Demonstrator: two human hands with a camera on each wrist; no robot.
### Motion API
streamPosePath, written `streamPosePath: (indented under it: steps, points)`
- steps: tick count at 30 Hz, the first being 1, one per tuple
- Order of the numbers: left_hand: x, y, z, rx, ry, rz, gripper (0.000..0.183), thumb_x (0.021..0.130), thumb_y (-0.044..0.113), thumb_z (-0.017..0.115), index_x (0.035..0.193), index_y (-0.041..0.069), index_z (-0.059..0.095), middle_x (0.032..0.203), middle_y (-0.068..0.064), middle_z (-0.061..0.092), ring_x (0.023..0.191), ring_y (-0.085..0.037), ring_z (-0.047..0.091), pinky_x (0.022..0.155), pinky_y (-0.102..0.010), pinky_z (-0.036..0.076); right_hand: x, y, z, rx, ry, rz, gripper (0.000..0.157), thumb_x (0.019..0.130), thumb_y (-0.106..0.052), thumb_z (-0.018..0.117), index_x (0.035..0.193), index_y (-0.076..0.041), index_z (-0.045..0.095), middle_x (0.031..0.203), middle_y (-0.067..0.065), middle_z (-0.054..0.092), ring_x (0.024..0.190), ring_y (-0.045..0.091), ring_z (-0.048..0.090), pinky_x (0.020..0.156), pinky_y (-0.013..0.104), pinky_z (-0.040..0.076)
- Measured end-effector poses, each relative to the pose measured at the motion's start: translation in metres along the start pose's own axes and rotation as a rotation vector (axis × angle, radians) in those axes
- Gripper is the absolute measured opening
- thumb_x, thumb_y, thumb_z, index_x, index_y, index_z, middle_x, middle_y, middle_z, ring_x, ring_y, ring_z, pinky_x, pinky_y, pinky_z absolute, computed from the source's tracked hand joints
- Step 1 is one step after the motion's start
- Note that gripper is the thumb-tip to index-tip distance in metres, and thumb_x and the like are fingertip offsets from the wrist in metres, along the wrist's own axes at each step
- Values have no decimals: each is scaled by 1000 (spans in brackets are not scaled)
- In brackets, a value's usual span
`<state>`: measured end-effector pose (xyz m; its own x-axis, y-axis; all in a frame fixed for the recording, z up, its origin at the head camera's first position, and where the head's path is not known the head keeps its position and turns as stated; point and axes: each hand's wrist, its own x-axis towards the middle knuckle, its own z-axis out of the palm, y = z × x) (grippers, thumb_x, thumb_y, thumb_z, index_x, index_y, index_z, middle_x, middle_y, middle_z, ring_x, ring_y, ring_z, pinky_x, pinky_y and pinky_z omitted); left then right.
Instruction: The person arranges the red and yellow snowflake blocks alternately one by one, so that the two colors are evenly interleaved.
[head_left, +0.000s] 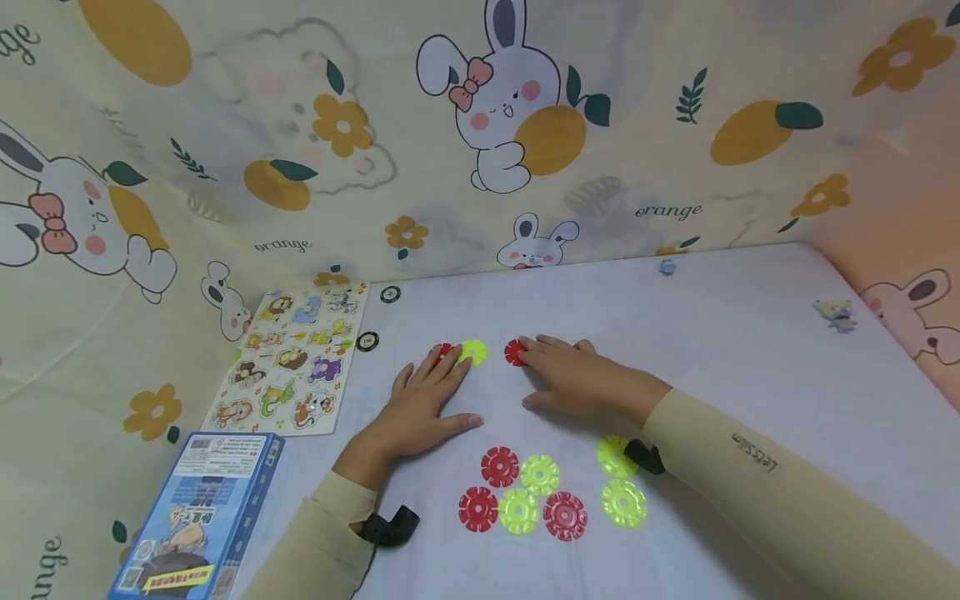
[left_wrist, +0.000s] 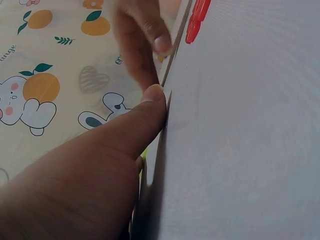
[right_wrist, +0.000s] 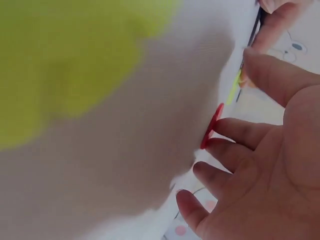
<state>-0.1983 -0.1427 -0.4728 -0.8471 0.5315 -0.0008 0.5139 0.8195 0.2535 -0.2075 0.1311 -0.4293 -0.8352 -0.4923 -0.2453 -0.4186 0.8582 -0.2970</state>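
My left hand [head_left: 423, 417] lies with fingers spread, its fingertips over a red notched plastic disc [head_left: 439, 349] and at the edge of a yellow-green one [head_left: 476, 352]. To the right of these, straight fingertips of my right hand [head_left: 577, 383] touch another red notched disc [head_left: 513, 352], also seen edge-on as a red disc [right_wrist: 211, 127] in the right wrist view. Nearer me lie several more notched discs, red [head_left: 477, 509] and yellow-green [head_left: 539, 474]. Two yellow-green discs [head_left: 624, 503] sit beside the right forearm, one partly behind its wrist strap.
A blue box [head_left: 195, 517] stands at the left front, and an animal sticker sheet [head_left: 292, 358] lies behind it. Two black round chips [head_left: 367, 342] are beside the sheet. Small stickers [head_left: 835, 315] lie toward the right back. A printed cloth wall [head_left: 450, 208] rises behind the table.
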Motion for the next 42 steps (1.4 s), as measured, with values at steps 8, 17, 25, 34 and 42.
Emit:
streamPosePath:
  steps: [8,17,25,34,42]
  points:
    - [0,0,1,10,-1,2,90,80,79,40,153,31,22,159,8,9,144,-21,-1,108,-60,6,17,-11,-2,-20,-66,14,93,79,-66,63,153,-25,25,159,-6,12,144,27,5,105,66,12]
    - [0,0,-1,7,-11,2,90,80,80,40,153,30,21,159,7,8,144,-23,-2,108,-61,5,19,-16,-2,-55,-73,12,97,78,-69,61,153,-23,23,159,-4,8,144,31,3,105,66,13]
    - [-1,2,-2,7,10,5,90,81,79,41,153,28,24,159,5,11,144,-23,1,108,-61,6,19,-15,1,-60,-66,22,98,77,-71,61,154,-25,21,159,-5,7,144,31,2,105,65,14]
    - [-1,1,0,4,7,2,90,80,80,40,153,30,24,159,7,11,144,-23,0,108,-61,6,4,-7,-15,244,67,-30,84,81,-66,59,150,-28,32,156,-1,24,141,26,22,104,63,21]
    - [-1,0,0,1,5,-4,91,80,80,41,153,30,23,159,7,10,144,-22,-1,109,-59,5,-53,11,-22,745,197,-178,54,93,-43,60,142,-37,40,137,-10,47,120,22,50,92,45,46]
